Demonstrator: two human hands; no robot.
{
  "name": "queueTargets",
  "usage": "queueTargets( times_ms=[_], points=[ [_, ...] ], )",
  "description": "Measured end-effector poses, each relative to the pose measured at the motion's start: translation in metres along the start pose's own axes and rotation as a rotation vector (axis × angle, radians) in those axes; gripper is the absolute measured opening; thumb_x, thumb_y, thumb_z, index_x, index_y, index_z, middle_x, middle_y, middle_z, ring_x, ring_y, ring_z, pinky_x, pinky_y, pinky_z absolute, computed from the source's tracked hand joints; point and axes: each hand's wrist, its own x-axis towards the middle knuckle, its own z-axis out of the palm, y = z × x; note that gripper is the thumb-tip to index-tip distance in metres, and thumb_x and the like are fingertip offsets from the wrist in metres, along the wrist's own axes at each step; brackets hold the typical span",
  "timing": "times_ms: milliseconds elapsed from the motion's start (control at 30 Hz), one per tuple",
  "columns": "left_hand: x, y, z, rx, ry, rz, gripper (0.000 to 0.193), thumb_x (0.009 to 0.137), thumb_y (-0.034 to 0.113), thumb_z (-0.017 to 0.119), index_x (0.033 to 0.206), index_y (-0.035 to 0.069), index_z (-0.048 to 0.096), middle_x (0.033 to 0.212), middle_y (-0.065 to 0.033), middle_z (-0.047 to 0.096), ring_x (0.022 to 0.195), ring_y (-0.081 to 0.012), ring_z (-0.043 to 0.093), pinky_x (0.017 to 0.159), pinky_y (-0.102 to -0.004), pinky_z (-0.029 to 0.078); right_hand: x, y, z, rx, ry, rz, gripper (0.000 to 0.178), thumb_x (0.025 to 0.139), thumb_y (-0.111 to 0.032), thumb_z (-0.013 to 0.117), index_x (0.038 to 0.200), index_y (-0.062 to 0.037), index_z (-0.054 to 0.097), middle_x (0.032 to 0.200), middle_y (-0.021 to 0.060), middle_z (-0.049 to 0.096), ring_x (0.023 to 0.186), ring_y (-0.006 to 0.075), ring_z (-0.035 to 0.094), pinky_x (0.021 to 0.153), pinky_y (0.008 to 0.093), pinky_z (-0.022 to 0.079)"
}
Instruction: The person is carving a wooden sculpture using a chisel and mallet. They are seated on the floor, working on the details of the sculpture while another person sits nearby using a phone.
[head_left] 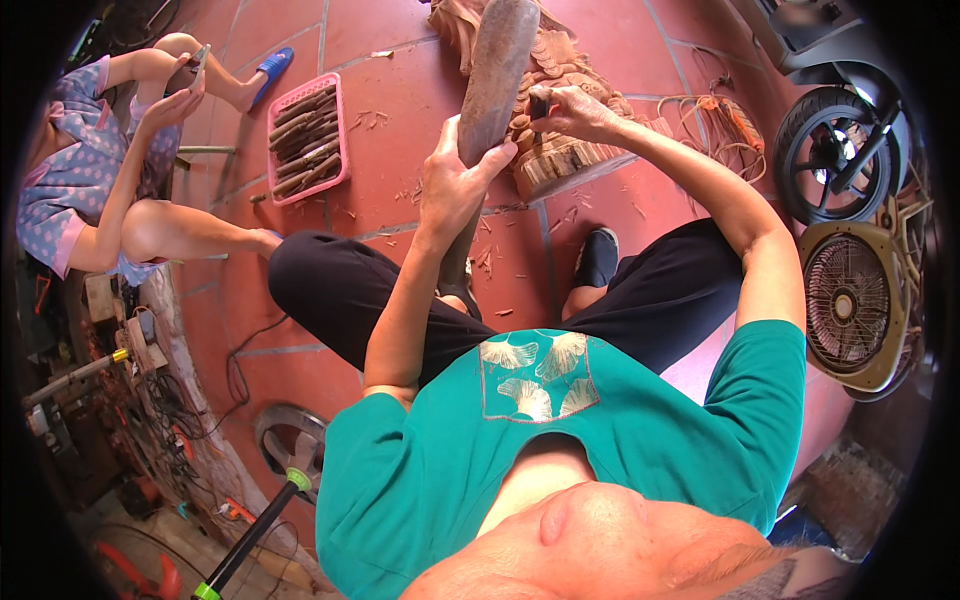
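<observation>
My left hand point(458, 190) is closed around a long, paddle-shaped wooden mallet point(500, 70). Its broad end points away from me, and the thinner part runs down between my knees. Just right of it, my right hand point(578, 112) grips a small tool with a dark end point(540, 103), probably a chisel handle; its working end is hidden. Behind both hands stands a brown wood carving point(572, 72) with rippled, scale-like relief and a pale raw base point(565, 168). The mallet covers part of it. My right fingers are close to its surface; whether they touch is unclear.
Left of the carving, a pink basket point(344, 125) holds several wooden-handled tools. Wood shavings point(485, 262) litter the red tiles. A seated person point(90, 160) holds a phone at far left. An orange corded tool point(738, 122), a motorbike wheel point(832, 150) and a fan point(848, 300) stand right.
</observation>
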Motion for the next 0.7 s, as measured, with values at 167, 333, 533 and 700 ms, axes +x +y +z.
queueTargets(
  times_ms=[167, 333, 533, 700],
  points=[
    [-0.003, -0.004, -0.003, -0.113, 0.050, 0.092, 0.054, 0.089, 0.026, 0.078, 0.130, -0.001, 0.054, 0.099, -0.0131, 0.073, 0.086, -0.0161, 0.069, 0.079, -0.0345, 0.056, 0.001, -0.019, 0.000, -0.122, -0.055, 0.067, 0.031, 0.087, -0.023, 0.076, 0.112, -0.0082, 0.065, 0.079, 0.0139, 0.066, 0.074, 0.0283, 0.066, 0.070, 0.0414, 0.051],
    [-0.003, -0.002, 0.001, 0.144, -0.001, -0.033, 0.052, 0.089, 0.029, 0.077, 0.125, 0.000, 0.054, 0.093, -0.0139, 0.071, 0.082, -0.0187, 0.068, 0.075, -0.0352, 0.054, 0.002, -0.025, 0.010, -0.153, -0.056, 0.081, 0.030, 0.083, -0.022, 0.078, 0.104, -0.0025, 0.067, 0.077, 0.0161, 0.068, 0.071, 0.0314, 0.068, 0.067, 0.0416, 0.053],
    [0.006, -0.033, 0.004, 0.201, -0.091, 0.024, 0.046, 0.089, 0.027, 0.076, 0.121, 0.001, 0.056, 0.087, -0.0111, 0.071, 0.067, -0.0159, 0.066, 0.061, -0.0337, 0.055, 0.008, -0.006, 0.016, -0.161, -0.039, 0.024, 0.033, 0.081, -0.022, 0.079, 0.103, -0.0001, 0.067, 0.078, 0.0183, 0.070, 0.071, 0.0328, 0.071, 0.066, 0.0427, 0.055],
    [-0.002, -0.013, 0.008, 0.052, 0.065, 0.092, 0.048, 0.089, 0.028, 0.077, 0.122, 0.001, 0.057, 0.080, -0.0077, 0.068, 0.065, -0.0147, 0.064, 0.060, -0.0329, 0.054, 0.007, -0.020, 0.016, -0.213, -0.050, 0.060, 0.039, 0.082, -0.022, 0.079, 0.113, -0.0030, 0.066, 0.076, 0.0191, 0.069, 0.072, 0.0313, 0.070, 0.065, 0.0429, 0.054]
  ],
)
